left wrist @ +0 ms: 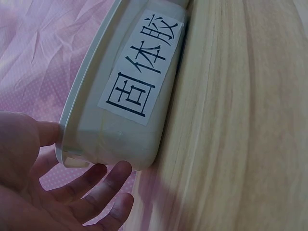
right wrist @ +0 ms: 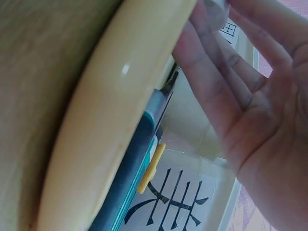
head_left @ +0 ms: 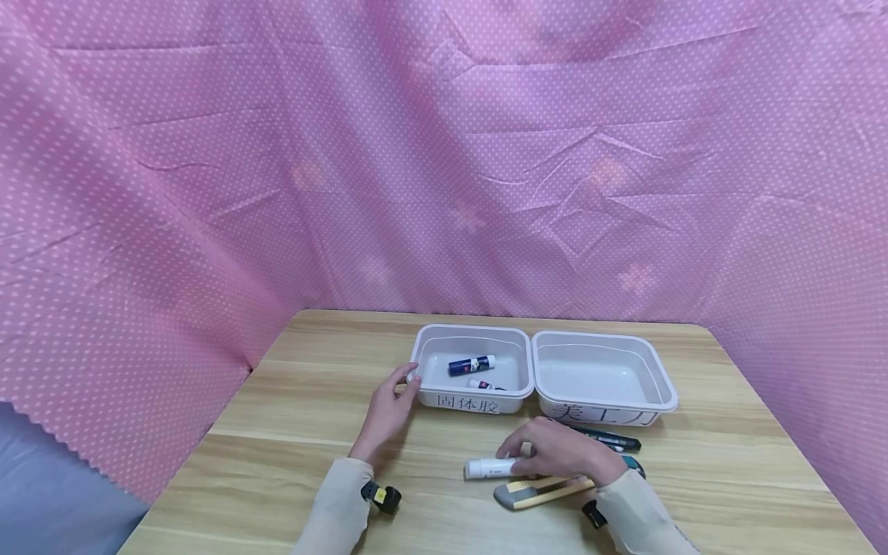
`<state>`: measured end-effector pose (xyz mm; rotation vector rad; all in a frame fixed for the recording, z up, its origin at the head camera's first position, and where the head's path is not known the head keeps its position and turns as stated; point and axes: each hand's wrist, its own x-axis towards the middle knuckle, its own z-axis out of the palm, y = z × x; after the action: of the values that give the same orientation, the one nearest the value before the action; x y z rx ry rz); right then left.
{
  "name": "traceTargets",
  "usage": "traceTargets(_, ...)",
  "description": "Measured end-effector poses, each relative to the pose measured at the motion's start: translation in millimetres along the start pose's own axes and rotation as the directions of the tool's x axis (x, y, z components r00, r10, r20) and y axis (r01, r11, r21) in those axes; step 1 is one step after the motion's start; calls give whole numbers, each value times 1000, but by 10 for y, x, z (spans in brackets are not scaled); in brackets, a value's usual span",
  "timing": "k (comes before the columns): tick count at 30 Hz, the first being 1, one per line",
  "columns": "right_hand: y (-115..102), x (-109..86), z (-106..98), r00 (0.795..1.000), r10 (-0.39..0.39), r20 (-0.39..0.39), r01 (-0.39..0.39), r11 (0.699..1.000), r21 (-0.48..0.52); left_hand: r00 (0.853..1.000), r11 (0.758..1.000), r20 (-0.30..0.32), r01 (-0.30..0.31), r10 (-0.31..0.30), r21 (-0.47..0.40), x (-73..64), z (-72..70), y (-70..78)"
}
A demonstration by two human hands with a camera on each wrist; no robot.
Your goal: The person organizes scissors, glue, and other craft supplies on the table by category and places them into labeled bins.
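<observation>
My right hand pinches a white glue stick lying low over the table, with the fingertips at its right end. In the right wrist view only a pale end of the glue stick shows by the fingers. My left hand holds the front left corner of a white plastic box, thumb at the rim and fingers around the outside. Inside this box lie a dark blue glue stick and a second one, partly hidden by the front wall. A yellow and grey utility knife lies under the right hand.
Right beside the first box stands another white box, with a printed label on its front. Before it lie a black utility knife and a teal one, partly covered by the right hand. A pink dotted curtain hangs behind the wooden table.
</observation>
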<state>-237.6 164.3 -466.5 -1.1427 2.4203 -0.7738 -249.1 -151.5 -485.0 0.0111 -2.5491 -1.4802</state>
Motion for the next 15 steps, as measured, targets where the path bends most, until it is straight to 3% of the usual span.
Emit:
traceTargets(9, -5, -5, -15, 1000, -18, -10, 18, 1000, 19, 1000, 1000, 11, 3, -3, -7, -7, -5, 8)
traceTargets(15, 2, -25, -36, 993, -100, -64, 100, 995, -4, 1000, 1000, 13, 11, -11, -3, -6, -5, 9)
